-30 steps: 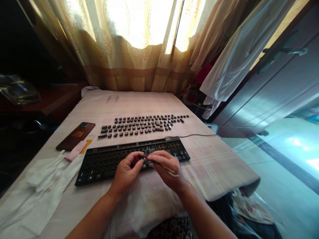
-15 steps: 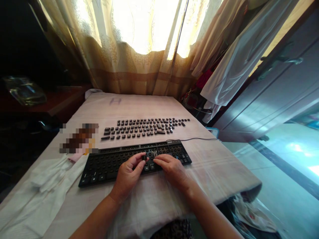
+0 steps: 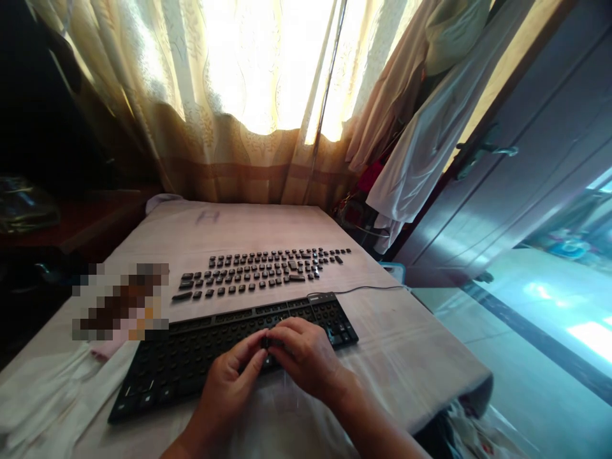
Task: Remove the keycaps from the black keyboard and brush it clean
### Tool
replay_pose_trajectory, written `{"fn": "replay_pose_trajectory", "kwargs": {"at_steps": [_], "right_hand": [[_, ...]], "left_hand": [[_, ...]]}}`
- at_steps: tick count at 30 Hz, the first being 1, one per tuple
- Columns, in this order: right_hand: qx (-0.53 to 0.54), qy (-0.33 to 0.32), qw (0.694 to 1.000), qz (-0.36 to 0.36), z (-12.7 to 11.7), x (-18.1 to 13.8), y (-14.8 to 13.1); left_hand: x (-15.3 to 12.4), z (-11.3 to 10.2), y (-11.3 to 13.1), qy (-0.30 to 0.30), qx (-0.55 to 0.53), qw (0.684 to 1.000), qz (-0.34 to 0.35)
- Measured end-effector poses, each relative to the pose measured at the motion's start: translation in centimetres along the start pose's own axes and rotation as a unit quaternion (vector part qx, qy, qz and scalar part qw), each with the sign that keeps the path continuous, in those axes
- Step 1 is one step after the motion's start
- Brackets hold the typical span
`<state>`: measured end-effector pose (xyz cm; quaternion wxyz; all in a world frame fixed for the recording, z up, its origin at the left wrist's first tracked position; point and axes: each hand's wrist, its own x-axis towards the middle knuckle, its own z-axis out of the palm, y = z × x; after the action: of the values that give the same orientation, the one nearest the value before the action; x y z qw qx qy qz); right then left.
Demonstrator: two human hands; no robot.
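Note:
A black keyboard [image 3: 186, 354] lies slanted across the cloth-covered table, most of its keycaps off and a few left along its near edge. Over its near side, my left hand [image 3: 229, 376] pinches a small black keycap [image 3: 265, 342] between thumb and fingers. My right hand [image 3: 306, 354] meets it there, thumb and fingertips closed on the same keycap; anything else between them is hidden. Beyond the keyboard, loose black keycaps [image 3: 292, 265] are laid out in rows. A thin wire piece [image 3: 152, 386] shows at the keyboard's left end.
A cable [image 3: 368, 288] runs right from the keyboard's back. White cloth [image 3: 52, 401] and a blurred-out patch [image 3: 119, 306] lie at the left of the table [image 3: 421, 357]. Behind are curtains [image 3: 229, 166], hanging clothes [image 3: 406, 172] and a door [image 3: 459, 210] at right.
My right hand has moved left from over the keyboard to meet my left hand at the keycap. A metal wire seen by its fingers before is now out of sight. The view has shifted.

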<state>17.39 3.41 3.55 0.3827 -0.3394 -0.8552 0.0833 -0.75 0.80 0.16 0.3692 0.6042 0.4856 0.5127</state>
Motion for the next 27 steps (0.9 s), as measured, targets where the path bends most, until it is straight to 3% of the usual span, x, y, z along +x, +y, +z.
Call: {"fn": "replay_pose_trajectory", "kwargs": {"at_steps": [4, 6, 9, 13, 19, 27], "right_hand": [[0.022, -0.014, 0.999, 0.039, -1.8, 0.8, 3.4], [0.004, 0.007, 0.995, 0.1, -3.5, 1.5, 7.0], [-0.08, -0.011, 0.964, 0.252, -6.1, 2.8, 13.3], [-0.111, -0.052, 0.941, 0.316, -7.4, 3.6, 19.2], [-0.12, -0.126, 0.924, 0.339, -6.3, 3.6, 21.5], [-0.148, -0.152, 0.916, 0.341, -5.8, 3.8, 22.1]], "left_hand": [[-0.1, -0.2, 0.0, -0.007, 0.037, 0.999, 0.021], [-0.2, -0.3, 0.1, 0.01, 0.061, 0.998, 0.034], [0.0, -0.6, 0.0, 0.045, 0.086, 0.994, 0.058], [0.4, -0.9, -0.2, 0.076, 0.117, 0.985, 0.105], [0.4, -1.1, -0.6, 0.08, 0.143, 0.977, 0.134], [0.4, -1.1, -0.8, 0.061, 0.158, 0.978, 0.12]]}}
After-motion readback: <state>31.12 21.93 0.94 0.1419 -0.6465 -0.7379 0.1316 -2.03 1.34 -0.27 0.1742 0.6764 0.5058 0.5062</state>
